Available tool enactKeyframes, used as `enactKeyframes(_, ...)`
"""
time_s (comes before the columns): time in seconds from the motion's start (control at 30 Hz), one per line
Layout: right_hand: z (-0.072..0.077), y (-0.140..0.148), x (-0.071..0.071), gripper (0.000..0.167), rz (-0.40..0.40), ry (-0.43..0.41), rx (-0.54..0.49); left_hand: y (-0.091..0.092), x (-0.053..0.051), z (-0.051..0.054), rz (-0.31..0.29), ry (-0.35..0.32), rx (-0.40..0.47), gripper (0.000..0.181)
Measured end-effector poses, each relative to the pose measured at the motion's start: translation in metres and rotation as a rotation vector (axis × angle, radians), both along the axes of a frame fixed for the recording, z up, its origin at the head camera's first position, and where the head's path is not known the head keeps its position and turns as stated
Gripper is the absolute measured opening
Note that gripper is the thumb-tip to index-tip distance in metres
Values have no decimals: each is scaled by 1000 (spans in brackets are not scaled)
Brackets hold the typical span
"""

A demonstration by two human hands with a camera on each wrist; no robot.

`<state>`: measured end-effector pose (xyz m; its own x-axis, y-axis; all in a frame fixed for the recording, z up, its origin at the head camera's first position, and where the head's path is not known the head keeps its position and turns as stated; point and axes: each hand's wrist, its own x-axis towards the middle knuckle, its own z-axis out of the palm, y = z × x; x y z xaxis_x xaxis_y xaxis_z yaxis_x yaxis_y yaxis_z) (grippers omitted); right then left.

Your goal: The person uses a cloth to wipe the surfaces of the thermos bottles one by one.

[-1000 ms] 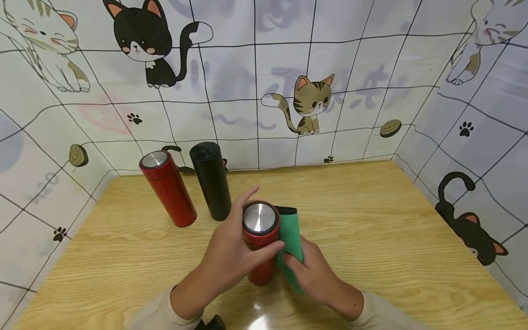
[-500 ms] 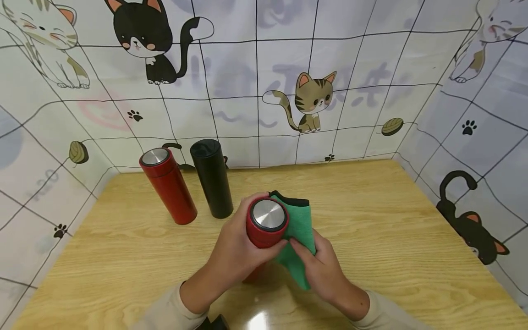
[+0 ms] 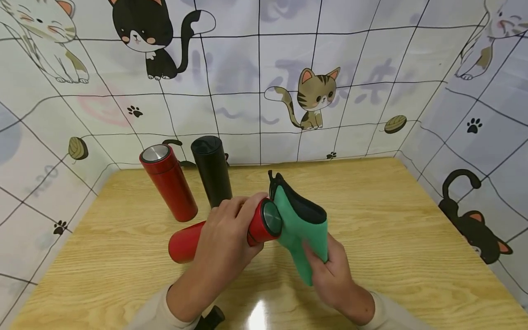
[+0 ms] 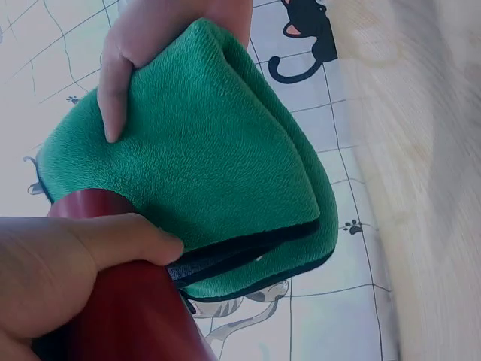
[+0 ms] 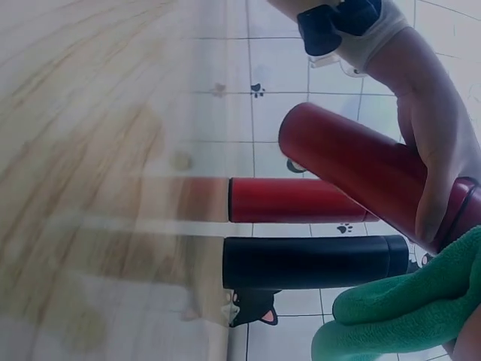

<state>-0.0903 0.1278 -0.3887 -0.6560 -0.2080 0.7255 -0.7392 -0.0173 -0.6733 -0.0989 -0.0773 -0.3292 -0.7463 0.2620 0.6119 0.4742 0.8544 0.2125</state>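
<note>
My left hand (image 3: pixel 227 233) grips a red thermos (image 3: pixel 185 242) round its body. The thermos is tipped nearly on its side above the table, with its silver lid (image 3: pixel 272 217) facing right. A folded green cloth (image 3: pixel 305 229) with a black edge is pinched in my right hand (image 3: pixel 336 275), and it meets the lid end. In the left wrist view the left thumb (image 4: pixel 128 241) lies along the thermos, close to the cloth (image 4: pixel 210 150). The right wrist view shows the base of the tilted thermos (image 5: pixel 338 154) well off the tabletop.
Another red thermos (image 3: pixel 171 185) stands upright at the back left of the wooden table (image 3: pixel 371 206). Beside it is a black tumbler (image 3: pixel 212 172), partly behind the left hand. A cat-print sheet (image 3: pixel 231 59) backs the table. A black strapped device (image 3: pixel 212 317) sits by the left wrist.
The red thermos was upright on the table, then rose in my left hand and tipped over, its lid swinging right. The green cloth has moved slightly right and up against the lid end.
</note>
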Motion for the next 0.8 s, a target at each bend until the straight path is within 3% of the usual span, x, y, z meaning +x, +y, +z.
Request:
enactKeyframes(0.27,2,-9,-9,54,61,258,74,2,0,-2,65,-40,-79,95)
enactKeyframes(0.5,6,-11,-13,40,-30,391,151,5,1,-8,30,-32,-124,89)
enactKeyframes(0.67,6,-7,-12,53,-100,325,216,6,2,-8,-17,-14,-169,83)
enactKeyframes(0.8,6,-6,-11,56,-121,279,232,5,3,-7,-18,-9,-160,86)
